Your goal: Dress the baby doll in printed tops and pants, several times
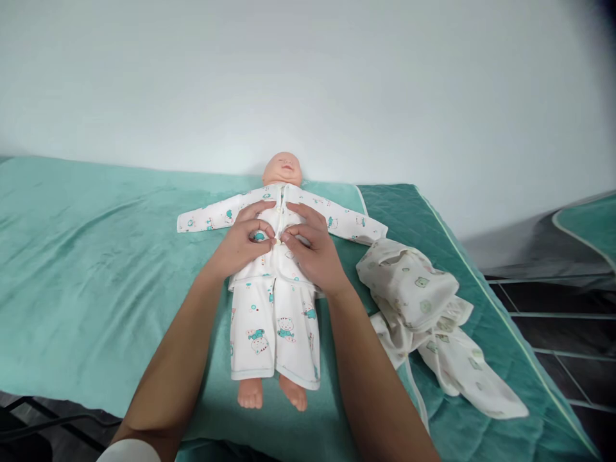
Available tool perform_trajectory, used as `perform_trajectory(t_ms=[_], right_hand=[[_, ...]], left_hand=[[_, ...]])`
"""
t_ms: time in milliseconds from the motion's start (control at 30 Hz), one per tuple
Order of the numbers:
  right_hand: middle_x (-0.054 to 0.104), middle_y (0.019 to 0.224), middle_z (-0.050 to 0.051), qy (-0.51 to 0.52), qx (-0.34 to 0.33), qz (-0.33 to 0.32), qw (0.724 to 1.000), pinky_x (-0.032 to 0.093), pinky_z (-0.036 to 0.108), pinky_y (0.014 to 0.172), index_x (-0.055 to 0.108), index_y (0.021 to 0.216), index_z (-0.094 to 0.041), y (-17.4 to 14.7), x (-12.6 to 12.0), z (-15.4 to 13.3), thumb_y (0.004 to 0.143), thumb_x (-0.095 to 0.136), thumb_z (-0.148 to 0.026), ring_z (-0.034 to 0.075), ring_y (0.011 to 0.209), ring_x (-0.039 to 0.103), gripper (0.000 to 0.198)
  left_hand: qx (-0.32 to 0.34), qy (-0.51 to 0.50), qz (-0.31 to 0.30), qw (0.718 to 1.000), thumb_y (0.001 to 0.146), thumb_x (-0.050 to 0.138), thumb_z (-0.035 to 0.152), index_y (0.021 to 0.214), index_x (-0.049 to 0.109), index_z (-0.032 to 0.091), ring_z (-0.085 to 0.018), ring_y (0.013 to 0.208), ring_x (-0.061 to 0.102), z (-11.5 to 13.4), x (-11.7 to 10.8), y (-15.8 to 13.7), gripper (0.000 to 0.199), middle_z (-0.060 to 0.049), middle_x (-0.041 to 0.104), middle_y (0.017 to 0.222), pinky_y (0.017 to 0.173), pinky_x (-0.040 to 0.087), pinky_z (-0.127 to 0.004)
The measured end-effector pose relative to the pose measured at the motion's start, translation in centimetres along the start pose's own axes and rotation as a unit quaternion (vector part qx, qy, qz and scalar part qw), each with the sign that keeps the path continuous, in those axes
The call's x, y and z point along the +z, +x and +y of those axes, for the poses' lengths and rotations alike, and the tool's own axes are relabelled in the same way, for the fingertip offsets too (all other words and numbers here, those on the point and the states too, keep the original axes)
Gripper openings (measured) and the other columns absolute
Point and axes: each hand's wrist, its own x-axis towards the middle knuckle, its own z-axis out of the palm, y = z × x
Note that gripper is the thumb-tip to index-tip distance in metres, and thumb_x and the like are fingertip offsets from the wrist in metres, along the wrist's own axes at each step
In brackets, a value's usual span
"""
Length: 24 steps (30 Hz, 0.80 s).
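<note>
A baby doll lies on its back, head toward the wall, arms spread out. It wears a white printed shirt with long sleeves and matching trousers; its bare feet stick out below. My left hand pinches one front edge of the shirt at the belly, thumb and index finger together. Opposite it, my right hand pinches the other edge. A small pale button shows between my fingertips. Whether it is through its buttonhole cannot be made out.
Crumpled white baby clothes with green prints lie to the doll's right in view. Under everything is a teal blanket over a quilted green cover. A white wall stands behind. Dark floor tiles show beyond the bed's right edge.
</note>
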Motion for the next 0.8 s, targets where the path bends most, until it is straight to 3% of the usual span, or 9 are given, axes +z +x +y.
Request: perform_trajectory(t_ms=[267, 533, 633, 700, 733, 800], right_hand=[[0.061, 0.145, 0.002, 0.016, 0.018, 0.004, 1.000, 0.031, 0.052, 0.123, 0.072, 0.083, -0.026, 0.1, 0.0, 0.1, 0.097, 0.061, -0.035, 0.025, 0.144, 0.044, 0.019], [0.058, 0.148, 0.003, 0.022, 0.049, -0.002, 0.999, 0.026, 0.052, 0.125, 0.066, 0.078, -0.025, 0.1, 0.3, -0.9, 0.087, 0.071, -0.032, 0.026, 0.146, 0.040, 0.012], [0.061, 0.144, 0.003, 0.101, 0.092, 0.017, 0.991, 0.034, 0.049, 0.120, 0.065, 0.076, -0.024, 0.2, 0.2, -1.1, 0.085, 0.070, -0.033, 0.026, 0.141, 0.047, 0.013], [0.065, 0.138, 0.004, 0.190, 0.151, 0.083, 0.967, 0.045, 0.045, 0.110, 0.064, 0.077, -0.023, 0.3, -0.3, -0.4, 0.083, 0.069, -0.037, 0.025, 0.130, 0.057, 0.016], [0.068, 0.132, 0.005, 0.226, 0.185, 0.139, 0.946, 0.050, 0.043, 0.104, 0.063, 0.079, -0.022, 0.3, -0.8, 0.3, 0.083, 0.067, -0.039, 0.024, 0.121, 0.062, 0.017], [0.072, 0.114, 0.005, 0.236, 0.234, 0.263, 0.906, 0.055, 0.040, 0.092, 0.060, 0.082, -0.022, 0.5, -2.0, 1.9, 0.083, 0.061, -0.042, 0.022, 0.105, 0.066, 0.020]], left_hand=[[0.040, -0.020, 0.011, 0.999, 0.091, 0.068, 0.032, 0.092, 0.077, 0.028, -0.027, 0.153, 0.036, -1.1, 0.1, 0.1, 0.011, 0.001, 0.050, 0.157, 0.127, 0.030, -0.051], [0.057, 0.038, 0.024, 0.997, 0.089, 0.072, 0.034, 0.094, 0.070, 0.025, -0.027, 0.153, 0.032, -0.8, 0.7, -0.1, 0.011, -0.003, 0.047, 0.158, 0.123, 0.035, -0.051], [0.043, 0.006, 0.029, 0.999, 0.085, 0.075, 0.032, 0.084, 0.071, 0.024, -0.028, 0.152, 0.036, -0.8, 0.9, 0.0, 0.009, -0.002, 0.050, 0.156, 0.120, 0.038, -0.049], [0.015, -0.079, 0.073, 0.994, 0.082, 0.076, 0.032, 0.080, 0.068, 0.023, -0.029, 0.143, 0.048, -1.4, 0.5, 0.3, 0.012, -0.004, 0.059, 0.148, 0.115, 0.044, -0.047], [-0.004, -0.135, 0.123, 0.983, 0.083, 0.075, 0.032, 0.081, 0.067, 0.022, -0.028, 0.136, 0.055, -1.9, 0.0, 0.4, 0.013, -0.006, 0.063, 0.143, 0.111, 0.047, -0.045], [-0.051, -0.230, 0.288, 0.928, 0.086, 0.070, 0.034, 0.085, 0.061, 0.021, -0.023, 0.117, 0.066, -3.3, -1.2, 0.7, 0.016, -0.007, 0.068, 0.130, 0.099, 0.053, -0.039]])
